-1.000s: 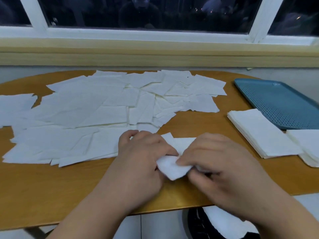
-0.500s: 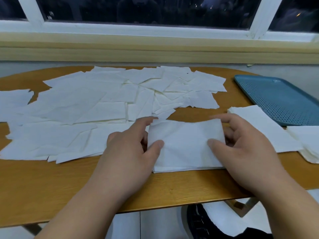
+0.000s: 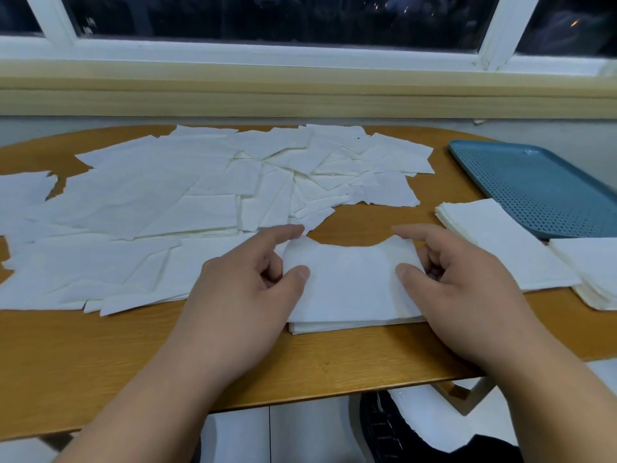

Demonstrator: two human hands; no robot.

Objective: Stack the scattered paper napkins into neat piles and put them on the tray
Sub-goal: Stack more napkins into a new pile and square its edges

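Your left grip (image 3: pixel 240 295) & right grip (image 3: pixel 464 295) both grasp the top napkin (image 3: pixel 350 282), one at each side edge, nr the front of the bench (image 3: pixel 133 355). Each thumb lies on top of the sheet, left thumb (image 3: pixel 297 274) & right thumb (image 3: pixel 407 272). Each index finger reaches fwd to a far corner, and the other fingers curl in at the edge. The far edge of that napkin sags in a curve btwn your two index fingers. Its near edge sits on the small pile (image 3: pixel 350 325), which lies flat on the bench right in front of you. Can't tell how many sheets are in that pile.

The scattered napkins (image 3: pixel 167 202) cover the left & middle of the bench in an overlapping, crooked layer, w/ the nearest ones touching your left index finger. To the right, a squared pile (image 3: pixel 500 242) lies on the bench just beside the near-left rim of the blue tray (image 3: pixel 534 185). A second pile (image 3: pixel 594 269) sits nr the right edge of view, touching the first one & partly cut off.

Behind the bench runs a pale wooden ledge w/ a white-framed window (image 3: pixel 267 18) above it, dark outside. Below the bench edge a dark shoe (image 3: pixel 384 429) shows on a light floor.
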